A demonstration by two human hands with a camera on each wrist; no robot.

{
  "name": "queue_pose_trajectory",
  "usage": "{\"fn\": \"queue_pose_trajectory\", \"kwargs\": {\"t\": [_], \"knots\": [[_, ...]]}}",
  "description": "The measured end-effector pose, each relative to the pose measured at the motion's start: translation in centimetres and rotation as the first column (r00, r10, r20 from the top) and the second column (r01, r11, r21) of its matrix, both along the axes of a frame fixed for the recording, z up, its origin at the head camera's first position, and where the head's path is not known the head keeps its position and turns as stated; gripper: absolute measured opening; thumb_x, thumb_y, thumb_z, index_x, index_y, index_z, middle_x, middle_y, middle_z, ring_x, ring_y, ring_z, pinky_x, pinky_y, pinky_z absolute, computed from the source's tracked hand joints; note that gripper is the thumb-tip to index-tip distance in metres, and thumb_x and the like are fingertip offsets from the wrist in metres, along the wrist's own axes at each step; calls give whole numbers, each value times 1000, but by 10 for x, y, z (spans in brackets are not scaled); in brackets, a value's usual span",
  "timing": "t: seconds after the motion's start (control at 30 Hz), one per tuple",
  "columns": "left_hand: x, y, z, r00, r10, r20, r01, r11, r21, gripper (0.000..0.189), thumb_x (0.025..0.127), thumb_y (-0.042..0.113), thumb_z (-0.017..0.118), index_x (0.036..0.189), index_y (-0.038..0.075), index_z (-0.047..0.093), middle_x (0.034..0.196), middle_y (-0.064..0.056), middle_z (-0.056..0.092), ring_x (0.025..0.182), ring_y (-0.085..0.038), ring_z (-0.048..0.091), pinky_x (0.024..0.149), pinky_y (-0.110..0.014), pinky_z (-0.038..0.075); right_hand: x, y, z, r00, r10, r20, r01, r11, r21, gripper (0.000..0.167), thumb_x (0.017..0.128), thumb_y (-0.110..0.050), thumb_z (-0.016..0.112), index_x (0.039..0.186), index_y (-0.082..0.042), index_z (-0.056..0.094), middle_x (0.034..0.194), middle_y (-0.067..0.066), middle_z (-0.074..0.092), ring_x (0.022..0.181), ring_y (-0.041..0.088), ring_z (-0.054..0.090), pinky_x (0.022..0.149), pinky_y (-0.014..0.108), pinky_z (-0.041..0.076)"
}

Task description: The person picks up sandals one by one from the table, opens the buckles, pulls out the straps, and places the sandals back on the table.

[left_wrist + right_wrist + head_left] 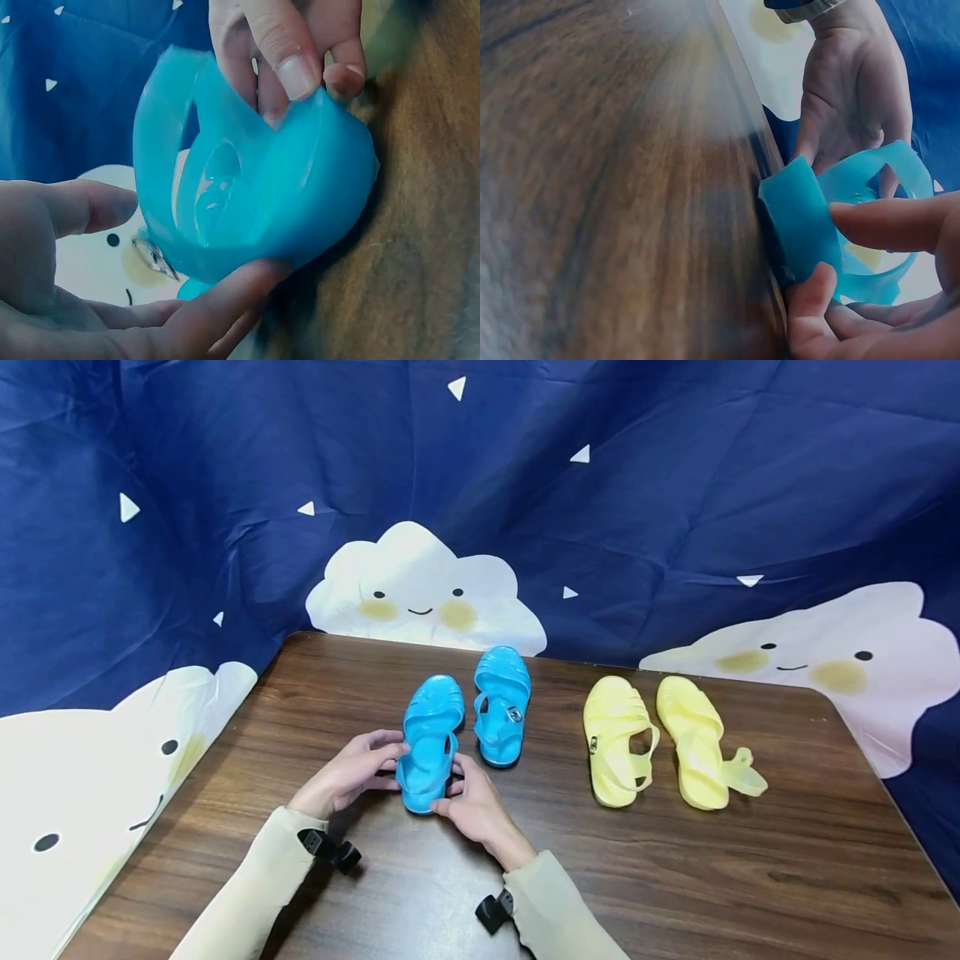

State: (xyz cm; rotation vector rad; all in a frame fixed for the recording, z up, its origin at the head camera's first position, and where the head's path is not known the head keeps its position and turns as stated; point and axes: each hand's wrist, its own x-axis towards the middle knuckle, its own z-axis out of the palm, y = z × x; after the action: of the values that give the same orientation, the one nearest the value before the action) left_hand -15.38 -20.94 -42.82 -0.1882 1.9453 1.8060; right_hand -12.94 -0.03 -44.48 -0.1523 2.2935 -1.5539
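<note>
A blue jelly sandal [429, 750] lies toe away on the wooden table, between my two hands. Its left side is held by my left hand [354, 770], with the thumb at the strap's edge and the fingers along the sole's side in the left wrist view. At the heel, my right hand [480, 807] grips with thumb and fingers, the thumb pressing the heel in the right wrist view. Just beyond to the right lies the second blue sandal [501, 681], toe pointing away, untouched. A silvery buckle [154, 259] sits on the held sandal's strap.
Two yellow jelly sandals, one with its strap fastened [613, 714] and one with its strap spread out to the right [693, 718], lie on the right half of the brown table [750, 877]. Behind it hangs a blue cloth [525, 485] with smiling clouds.
</note>
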Motion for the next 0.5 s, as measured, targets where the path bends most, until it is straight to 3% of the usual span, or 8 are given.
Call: {"fn": "queue_pose_trajectory", "kwargs": {"t": [0.17,0.27,0.4,0.5], "knots": [[5,0,-3,1000,0,21,0,1000,-10,60,99,23,52,146,-4,27,135,-24,45,106,-24,59,84,-38,58,2,2,1,1000,5,-1,-5,1000,27,71,78,-10,76,140,-1,42,129,14,52,99,23,58,81,36,49],[8,-1,-6,999,-21,48,22,1000,-12,62,98,27,55,145,-3,30,126,-21,52,95,-21,62,78,-40,59,2,6,3,999,44,-1,-44,998,51,64,79,-13,75,133,4,47,112,14,57,88,19,59,76,32,50],[13,-2,-8,996,-67,65,68,998,-14,64,97,36,56,143,-2,32,115,-19,57,84,-20,65,68,-43,60,3,10,6,987,139,75,-137,990,-39,47,87,-9,66,125,12,48,89,15,66,66,14,63,64,29,56],[15,-1,-9,994,-89,64,90,996,-16,65,97,40,55,141,-2,33,115,-18,56,81,-20,66,64,-43,60,5,10,7,972,177,154,-155,978,-141,43,92,-5,59,126,16,44,85,19,69,61,14,66,61,30,59]]}}
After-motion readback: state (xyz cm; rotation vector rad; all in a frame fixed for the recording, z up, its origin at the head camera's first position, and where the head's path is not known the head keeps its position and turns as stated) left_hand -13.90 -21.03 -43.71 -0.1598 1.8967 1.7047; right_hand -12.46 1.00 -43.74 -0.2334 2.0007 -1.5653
